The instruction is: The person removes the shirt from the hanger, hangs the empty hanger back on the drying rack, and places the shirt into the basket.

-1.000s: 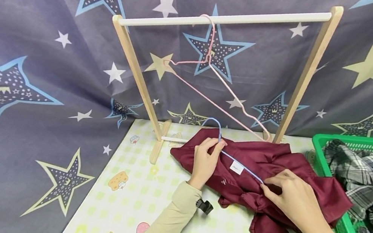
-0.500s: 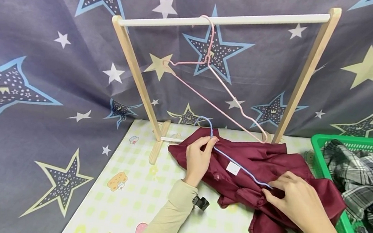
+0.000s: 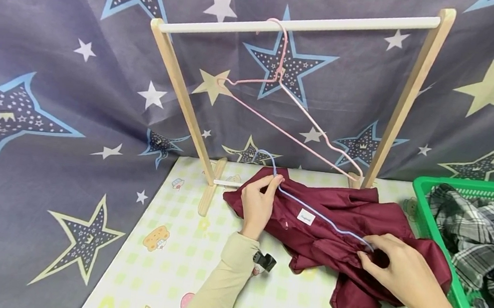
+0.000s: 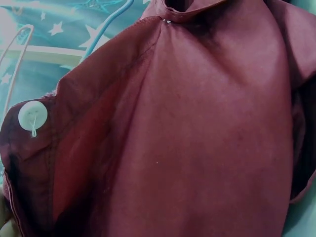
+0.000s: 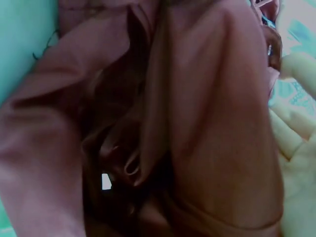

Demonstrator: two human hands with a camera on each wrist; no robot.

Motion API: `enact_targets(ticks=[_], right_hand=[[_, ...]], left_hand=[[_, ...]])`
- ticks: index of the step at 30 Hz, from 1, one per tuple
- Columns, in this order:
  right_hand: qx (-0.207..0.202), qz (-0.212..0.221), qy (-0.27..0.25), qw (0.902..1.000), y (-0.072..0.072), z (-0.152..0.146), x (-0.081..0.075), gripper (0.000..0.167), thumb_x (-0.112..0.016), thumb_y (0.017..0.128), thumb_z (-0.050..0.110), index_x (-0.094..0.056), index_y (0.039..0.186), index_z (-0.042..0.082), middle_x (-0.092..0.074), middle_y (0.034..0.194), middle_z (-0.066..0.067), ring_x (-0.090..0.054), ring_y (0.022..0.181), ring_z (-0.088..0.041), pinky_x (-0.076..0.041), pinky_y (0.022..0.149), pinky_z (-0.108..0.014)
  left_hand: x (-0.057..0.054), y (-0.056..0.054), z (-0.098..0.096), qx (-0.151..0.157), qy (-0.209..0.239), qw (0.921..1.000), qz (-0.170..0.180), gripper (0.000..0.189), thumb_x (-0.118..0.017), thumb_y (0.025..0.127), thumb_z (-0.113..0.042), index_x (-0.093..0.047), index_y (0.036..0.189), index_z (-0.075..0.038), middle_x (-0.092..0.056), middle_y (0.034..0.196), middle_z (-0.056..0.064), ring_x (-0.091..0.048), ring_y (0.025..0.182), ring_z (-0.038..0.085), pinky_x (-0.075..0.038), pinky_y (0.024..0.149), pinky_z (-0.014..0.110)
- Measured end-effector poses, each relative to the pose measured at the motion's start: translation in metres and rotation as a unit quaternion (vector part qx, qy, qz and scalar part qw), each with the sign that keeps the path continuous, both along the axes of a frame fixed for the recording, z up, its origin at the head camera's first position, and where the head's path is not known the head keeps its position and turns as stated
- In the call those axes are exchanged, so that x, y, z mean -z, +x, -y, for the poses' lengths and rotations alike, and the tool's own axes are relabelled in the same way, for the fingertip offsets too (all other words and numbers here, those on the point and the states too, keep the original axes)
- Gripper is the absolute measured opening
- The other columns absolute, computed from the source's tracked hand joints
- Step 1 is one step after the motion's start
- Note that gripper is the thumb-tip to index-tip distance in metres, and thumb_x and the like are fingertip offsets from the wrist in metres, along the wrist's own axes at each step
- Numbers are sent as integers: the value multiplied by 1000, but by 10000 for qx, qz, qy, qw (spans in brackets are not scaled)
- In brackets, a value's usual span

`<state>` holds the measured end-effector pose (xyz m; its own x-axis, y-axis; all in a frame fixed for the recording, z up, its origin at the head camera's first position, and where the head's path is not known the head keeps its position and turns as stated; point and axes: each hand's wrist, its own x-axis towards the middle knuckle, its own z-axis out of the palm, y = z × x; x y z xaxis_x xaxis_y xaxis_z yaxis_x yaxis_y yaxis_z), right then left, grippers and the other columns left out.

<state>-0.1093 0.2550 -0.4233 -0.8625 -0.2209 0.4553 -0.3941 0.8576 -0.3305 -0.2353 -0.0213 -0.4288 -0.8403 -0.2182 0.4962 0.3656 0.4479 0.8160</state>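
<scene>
A maroon shirt (image 3: 314, 201) with a white neck label (image 3: 305, 217) lies spread on the table. My left hand (image 3: 258, 205) pinches a blue hanger (image 3: 313, 208) just below its hook, by the collar. The hanger's long arm runs across the shirt towards my right hand (image 3: 410, 276), whose thumb and fingers pinch cloth at the hanger's far end. In the left wrist view, the shirt front (image 4: 207, 123) shows a pale button (image 4: 32, 115). Dark folds of the shirt (image 5: 217, 113) fill the right wrist view, hiding the exact fingertip contact.
Behind the shirt stands a rack with a white rail (image 3: 332, 26) and wooden posts (image 3: 408, 100). From its rail hangs a pink hanger (image 3: 294, 135). A green basket (image 3: 424, 208) of plaid clothing (image 3: 477, 238) stands at the right.
My left hand and the hanger's hook have shifted left. My right hand has moved right along the shirt, and more of the blue hanger's arm shows, including its bend.
</scene>
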Motion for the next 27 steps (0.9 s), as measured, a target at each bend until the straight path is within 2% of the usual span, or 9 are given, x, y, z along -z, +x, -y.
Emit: enact_targets(ticks=[8, 13, 16, 21, 25, 27], right_hand=[[-185, -258, -78, 9995, 1, -1, 4, 40, -86, 69, 11, -69, 106, 12, -68, 90, 4, -65, 79, -16, -54, 64, -42], [-190, -255, -90, 9995, 0, 2, 0, 38, -84, 77, 19, -69, 112, 13, -72, 99, -2, -69, 87, -24, -56, 69, -47], [-274, -351, -85, 9990, -4, 6, -3, 35, -80, 82, 20, -71, 116, 15, -73, 104, -3, -69, 94, -27, -55, 78, -49], [-551, -704, 18, 9960, -12, 16, -5, 39, -80, 80, 15, -73, 118, 16, -73, 100, 0, -68, 94, -23, -51, 92, -47], [-783, -937, 100, 9925, -17, 23, -3, 38, -81, 77, 10, -74, 114, 16, -72, 97, 3, -66, 90, -16, -54, 81, -40], [-842, -1037, 91, 9910, -18, 24, -2, 36, -81, 76, 6, -75, 111, 15, -71, 96, 4, -64, 87, -14, -54, 73, -36]], left_hand=[[-4, 0, 2, 250, 203, 9995, 18, 19, -71, 92, -33, -82, 91, -18, -78, 88, -4, -72, 93, 8, -54, 91, 28], [-4, 1, 3, 290, 265, 9992, 105, 23, -71, 91, -38, -82, 92, -18, -78, 88, -4, -72, 92, 7, -54, 90, 26], [-5, 1, 3, 266, 327, 9991, 108, 22, -73, 89, -38, -82, 91, -18, -78, 88, -4, -72, 88, 9, -55, 88, 26], [-5, 2, 1, 326, 352, 9987, 143, 23, -75, 88, -38, -82, 92, -17, -78, 89, -2, -72, 87, 12, -55, 86, 28], [-5, 4, 1, 311, 368, 9987, 162, 24, -75, 87, -39, -82, 91, -17, -77, 88, -3, -71, 85, 10, -55, 84, 25], [-5, 6, 1, 389, 430, 9983, 83, 23, -75, 88, -38, -82, 89, -16, -77, 85, -2, -70, 80, 10, -54, 78, 25]])
